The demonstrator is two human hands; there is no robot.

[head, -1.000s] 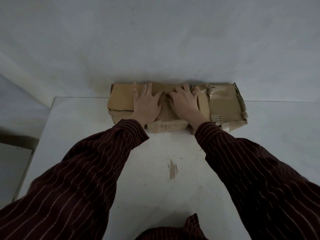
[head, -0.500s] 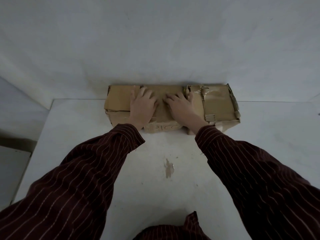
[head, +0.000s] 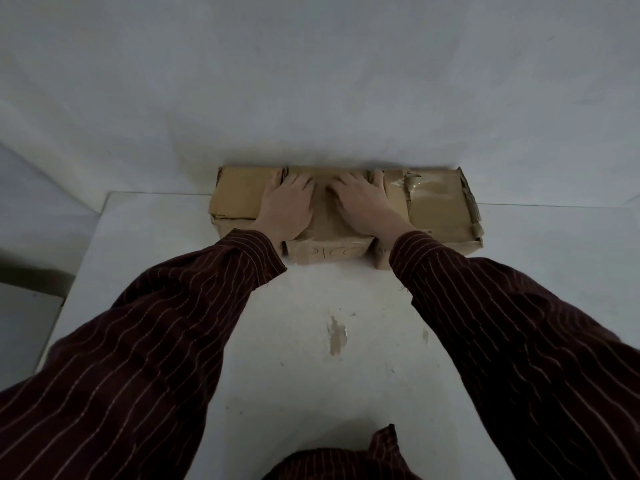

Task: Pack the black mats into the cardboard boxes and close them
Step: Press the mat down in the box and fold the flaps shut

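Pressing the top flaps flat is, by my judgement, the step being done. Doing it well is meaning keeping both palms spread over the middle seam of the cardboard box (head: pixel 436 209) and pushing straight down, so the worn, taped flaps are not springing up or tearing. The left hand (head: pixel 287 209) and right hand (head: pixel 363 207) are lying side by side on the box's top, fingers loosely bent, released, pressing and grasping nothing. The tabletop (head: pixel 311 393) is carrying the box. No black mats are showing outside the box.
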